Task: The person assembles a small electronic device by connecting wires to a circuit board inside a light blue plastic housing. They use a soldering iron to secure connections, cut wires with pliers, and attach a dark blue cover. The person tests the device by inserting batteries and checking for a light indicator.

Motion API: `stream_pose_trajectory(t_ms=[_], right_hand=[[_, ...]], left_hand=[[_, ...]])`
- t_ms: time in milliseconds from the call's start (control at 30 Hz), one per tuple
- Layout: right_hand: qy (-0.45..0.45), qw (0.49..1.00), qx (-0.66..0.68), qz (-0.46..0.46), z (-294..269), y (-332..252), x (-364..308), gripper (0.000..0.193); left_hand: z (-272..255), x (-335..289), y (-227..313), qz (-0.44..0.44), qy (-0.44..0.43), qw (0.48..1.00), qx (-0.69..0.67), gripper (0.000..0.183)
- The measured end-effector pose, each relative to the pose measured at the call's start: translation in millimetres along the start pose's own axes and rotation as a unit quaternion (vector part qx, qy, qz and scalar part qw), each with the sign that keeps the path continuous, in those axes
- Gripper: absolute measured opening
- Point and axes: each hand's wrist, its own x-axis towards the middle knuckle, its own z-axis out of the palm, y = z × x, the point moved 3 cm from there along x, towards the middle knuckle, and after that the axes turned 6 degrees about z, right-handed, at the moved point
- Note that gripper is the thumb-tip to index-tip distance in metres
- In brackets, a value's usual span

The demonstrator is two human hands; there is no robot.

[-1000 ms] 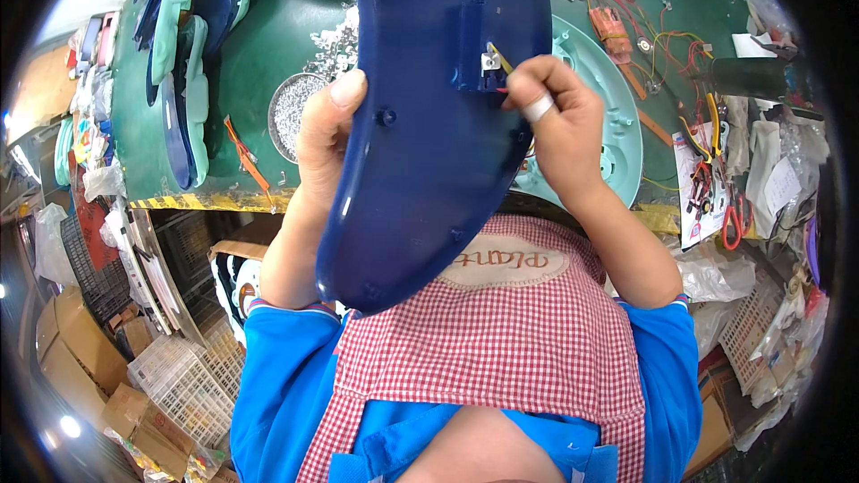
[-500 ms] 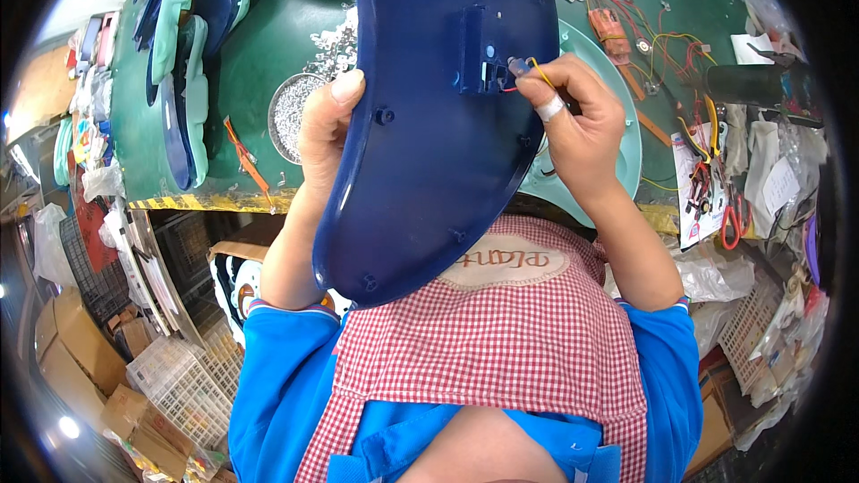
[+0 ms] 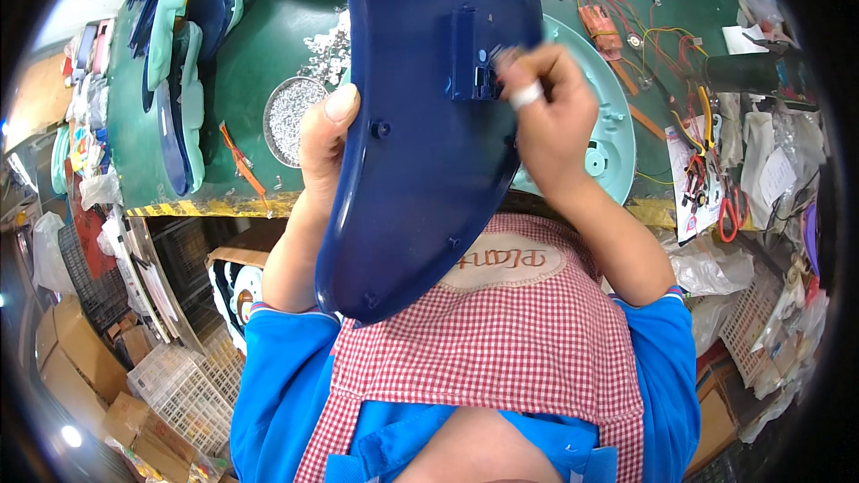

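Note:
A long, curved dark blue plastic shell is held tilted above the table edge, its hollow inner side with screw posts facing up. My left hand grips its left rim, thumb on top and fingers hidden beneath. My right hand, with white tape round a finger, is pinched at a raised rectangular housing inside the shell. Motion smears its fingertips, and the small wired part in them is mostly hidden. Behind that hand a light green shell lies on the table.
A round dish of small clear pieces stands left, with loose ones beyond. Several blue and green shells stand at far left. Thin wires, pliers and red-handled scissors lie right. An orange-handled tool lies near the front edge.
My right hand has moved left with the small wired part, up to the housing; the yellow wire no longer shows. The blue shell has shifted slightly left and down with my left hand.

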Motion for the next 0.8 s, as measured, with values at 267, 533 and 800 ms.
stream_pose_trajectory(t_ms=[267, 533, 800], right_hand=[[-0.02, 0.95, 0.313, -0.011, -29, 9, -7, 0.015], [0.256, 0.938, -0.136, -0.188, -144, -19, 27, 0.05], [0.09, 0.989, -0.042, -0.112, -223, -10, 93, 0.054]], left_hand=[[-15, 6, 2, 0.0, 0.0, 1.0, -0.016, 0.057], [4, 37, 101, 0.266, -0.027, 0.89, 0.37, 0.066], [-69, 113, 93, 0.254, 0.072, 0.296, 0.918, 0.066]])
